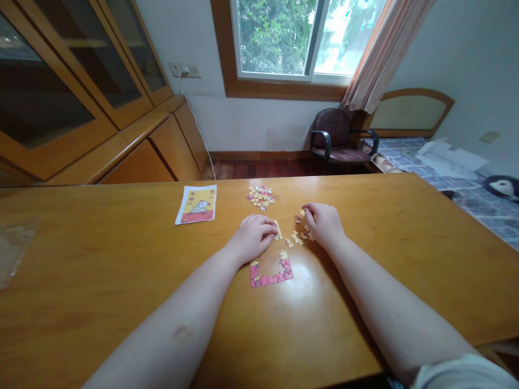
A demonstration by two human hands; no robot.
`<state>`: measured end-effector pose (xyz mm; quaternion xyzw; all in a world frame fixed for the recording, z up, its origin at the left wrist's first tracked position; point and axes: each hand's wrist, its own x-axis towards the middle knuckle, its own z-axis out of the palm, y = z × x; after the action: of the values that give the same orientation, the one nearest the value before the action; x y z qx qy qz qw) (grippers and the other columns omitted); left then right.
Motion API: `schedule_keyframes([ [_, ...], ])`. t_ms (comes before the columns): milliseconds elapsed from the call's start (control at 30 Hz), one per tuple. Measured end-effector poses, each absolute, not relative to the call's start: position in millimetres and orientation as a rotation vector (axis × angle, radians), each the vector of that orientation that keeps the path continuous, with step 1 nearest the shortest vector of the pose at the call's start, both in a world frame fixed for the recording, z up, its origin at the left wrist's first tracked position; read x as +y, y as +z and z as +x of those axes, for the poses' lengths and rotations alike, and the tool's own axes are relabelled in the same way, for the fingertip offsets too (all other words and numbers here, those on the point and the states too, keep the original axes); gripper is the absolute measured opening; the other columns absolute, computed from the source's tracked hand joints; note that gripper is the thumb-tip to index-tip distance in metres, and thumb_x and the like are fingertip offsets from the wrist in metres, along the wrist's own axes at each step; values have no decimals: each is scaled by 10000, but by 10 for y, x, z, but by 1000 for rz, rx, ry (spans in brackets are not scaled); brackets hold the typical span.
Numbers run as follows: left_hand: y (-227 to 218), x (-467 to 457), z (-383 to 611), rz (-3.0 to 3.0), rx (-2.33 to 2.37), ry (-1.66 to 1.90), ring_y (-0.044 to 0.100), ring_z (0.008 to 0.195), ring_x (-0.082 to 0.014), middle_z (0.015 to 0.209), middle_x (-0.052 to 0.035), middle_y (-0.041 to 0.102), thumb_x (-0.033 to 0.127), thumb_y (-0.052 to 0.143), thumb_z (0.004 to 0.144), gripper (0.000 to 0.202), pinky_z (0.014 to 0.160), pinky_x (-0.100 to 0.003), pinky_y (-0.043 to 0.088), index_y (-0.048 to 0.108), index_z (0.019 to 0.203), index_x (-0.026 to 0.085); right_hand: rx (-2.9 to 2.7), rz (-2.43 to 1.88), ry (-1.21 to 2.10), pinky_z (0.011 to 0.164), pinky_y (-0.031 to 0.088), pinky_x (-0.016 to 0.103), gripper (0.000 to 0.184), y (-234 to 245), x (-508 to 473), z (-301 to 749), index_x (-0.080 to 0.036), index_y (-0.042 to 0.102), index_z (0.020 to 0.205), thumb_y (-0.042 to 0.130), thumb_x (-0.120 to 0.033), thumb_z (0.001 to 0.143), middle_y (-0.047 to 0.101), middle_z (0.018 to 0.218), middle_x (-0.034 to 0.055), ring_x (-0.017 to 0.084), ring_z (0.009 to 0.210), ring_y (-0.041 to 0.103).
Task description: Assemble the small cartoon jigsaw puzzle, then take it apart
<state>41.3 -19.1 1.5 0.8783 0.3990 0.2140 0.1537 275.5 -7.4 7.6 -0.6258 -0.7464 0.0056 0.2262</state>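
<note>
My left hand (253,236) is closed, its curled fingers at the edge of a few joined yellow puzzle pieces (278,230), which they partly cover. Thumb and forefinger of my right hand (324,222) are pinched at a yellow puzzle piece (302,213). Several loose puzzle pieces (297,238) lie just left of and under that hand. Closest to me is a partly joined puzzle border (272,279), pink along the bottom and sides, its upper left near my left wrist. Farther off sits a heap of puzzle pieces (261,197).
A picture card (197,204) with a white animal on yellow and pink lies left of the heap. Clear plastic (16,248) rests at the table's left. Beyond the wooden table (121,302) stand an armchair (338,135), a bed (474,189) and a glass-fronted cabinet (133,108).
</note>
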Motion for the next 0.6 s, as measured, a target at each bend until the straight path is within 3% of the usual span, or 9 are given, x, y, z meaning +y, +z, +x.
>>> schedule_keyframes([
  [267, 38, -206, 421, 2519, 1149, 653, 586, 1001, -191, 1047, -16, 690, 214, 498, 857, 224, 943, -389, 411, 708, 916, 264, -1966, -1895, -114, 750, 380, 315, 266, 185, -102, 2842, -182, 673, 956, 420, -234, 890, 723, 911, 80, 228, 850, 644],
  [500, 181, -362, 518, 2657, 1050, 551, 613, 884, -192, 909, -36, 703, 223, 482, 872, 218, 823, -349, 453, 687, 947, 230, -1864, -1877, 131, 758, 409, 296, 268, -47, 51, 2959, -195, 675, 948, 422, -252, 879, 712, 957, 65, 213, 897, 627],
  [600, 326, -669, 716, 2823, 892, 400, 621, 815, -182, 832, -41, 689, 214, 474, 870, 208, 743, -325, 456, 673, 931, 210, -1734, -1873, 253, 687, 411, 285, 261, -129, 114, 3048, -183, 680, 891, 454, -310, 855, 705, 866, 67, 205, 808, 614],
])
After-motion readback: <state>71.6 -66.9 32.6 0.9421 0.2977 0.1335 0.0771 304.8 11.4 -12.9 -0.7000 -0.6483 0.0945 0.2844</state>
